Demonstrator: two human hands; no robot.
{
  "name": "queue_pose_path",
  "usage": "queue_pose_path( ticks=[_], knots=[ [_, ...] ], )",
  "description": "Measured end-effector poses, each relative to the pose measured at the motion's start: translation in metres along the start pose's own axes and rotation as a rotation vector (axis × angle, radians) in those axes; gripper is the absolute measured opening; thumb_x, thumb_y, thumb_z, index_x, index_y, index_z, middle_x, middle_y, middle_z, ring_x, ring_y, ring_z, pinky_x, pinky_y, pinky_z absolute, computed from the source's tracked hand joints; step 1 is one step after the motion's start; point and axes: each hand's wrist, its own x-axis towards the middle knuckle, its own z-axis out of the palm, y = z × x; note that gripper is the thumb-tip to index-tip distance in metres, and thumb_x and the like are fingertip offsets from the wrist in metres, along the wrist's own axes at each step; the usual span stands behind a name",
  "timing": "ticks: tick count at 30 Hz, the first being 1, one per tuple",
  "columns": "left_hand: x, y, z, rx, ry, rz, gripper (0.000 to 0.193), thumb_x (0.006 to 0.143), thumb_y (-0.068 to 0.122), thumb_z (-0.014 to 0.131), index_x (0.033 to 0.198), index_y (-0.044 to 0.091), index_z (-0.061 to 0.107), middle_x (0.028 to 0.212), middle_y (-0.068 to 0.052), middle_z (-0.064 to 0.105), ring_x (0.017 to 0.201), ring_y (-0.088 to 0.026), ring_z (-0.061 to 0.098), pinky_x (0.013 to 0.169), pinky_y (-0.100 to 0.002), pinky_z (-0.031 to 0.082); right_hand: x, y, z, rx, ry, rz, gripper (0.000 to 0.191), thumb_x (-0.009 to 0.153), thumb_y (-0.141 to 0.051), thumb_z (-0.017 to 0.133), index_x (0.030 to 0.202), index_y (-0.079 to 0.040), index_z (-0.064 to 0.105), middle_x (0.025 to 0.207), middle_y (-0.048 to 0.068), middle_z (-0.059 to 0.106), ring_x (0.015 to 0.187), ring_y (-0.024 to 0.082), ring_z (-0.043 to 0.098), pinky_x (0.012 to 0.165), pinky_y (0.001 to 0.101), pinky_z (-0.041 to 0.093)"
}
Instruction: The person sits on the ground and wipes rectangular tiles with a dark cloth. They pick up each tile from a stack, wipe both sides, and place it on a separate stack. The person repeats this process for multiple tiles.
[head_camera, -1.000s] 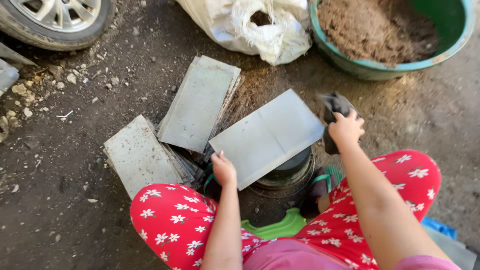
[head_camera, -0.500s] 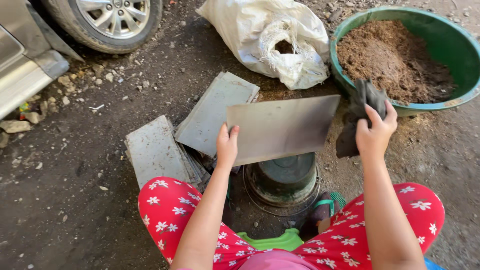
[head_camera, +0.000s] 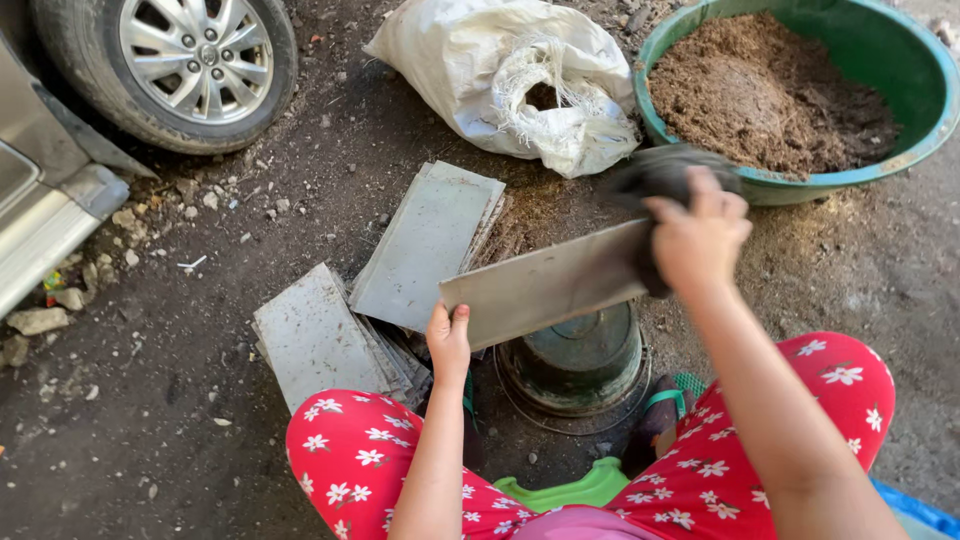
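Observation:
My left hand (head_camera: 449, 343) grips the near left edge of a grey metal sheet (head_camera: 545, 282), held tilted on edge above a dark round bucket (head_camera: 580, 362) between my knees. My right hand (head_camera: 697, 232) holds a dark rag (head_camera: 655, 176) against the sheet's right end. Two stacks of similar grey sheets lie on the ground: one (head_camera: 428, 243) just beyond my left hand, another (head_camera: 318, 340) to its left, beside my knee.
A green basin (head_camera: 900, 165) full of brown soil sits at the top right. A white sack (head_camera: 520, 80) lies open behind the sheets. A car wheel (head_camera: 185, 60) and bumper (head_camera: 45, 215) are at the top left. A green stool (head_camera: 560, 490) is under me.
The sheet has been turned from lying flat over the bucket to standing nearly on edge. My right hand with the rag moved left, onto the sheet's right end. The camera tilted.

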Motion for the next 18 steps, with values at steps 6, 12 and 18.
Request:
queue_pose_path(
  ticks=[6,12,18],
  knots=[
    [0.02,0.019,0.019,-0.057,0.052,0.011,0.021,0.104,0.017,0.061,0.119,0.003,0.065,0.106,-0.002,0.07,0.099,-0.013,0.06,0.093,-0.031,0.047,-0.005,0.128,0.05,0.733,-0.058,0.54,0.038,0.093,-0.004,0.057,0.128,-0.005,0.07,0.134,0.022,0.06,0.121,0.036,0.058,0.106,0.0454,0.046],
    [-0.001,0.041,0.017,0.339,-0.277,0.752,0.025,0.092,0.0,0.059,0.111,0.015,0.063,0.118,-0.001,0.072,0.117,-0.025,0.065,0.112,-0.048,0.044,-0.023,0.137,0.044,1.328,-0.006,1.012,0.053,0.091,-0.003,0.052,0.143,-0.003,0.056,0.132,0.012,0.066,0.111,0.02,0.068,0.096,0.0328,0.056],
    [-0.062,-0.013,-0.006,0.762,-0.823,0.916,0.027,0.092,0.013,0.064,0.118,0.019,0.063,0.144,-0.004,0.054,0.135,-0.027,0.049,0.114,-0.051,0.037,-0.019,0.136,0.047,1.131,-0.096,0.819,0.053,0.093,-0.001,0.052,0.146,0.003,0.057,0.136,0.013,0.066,0.117,0.02,0.065,0.101,0.0309,0.051]
  ],
)
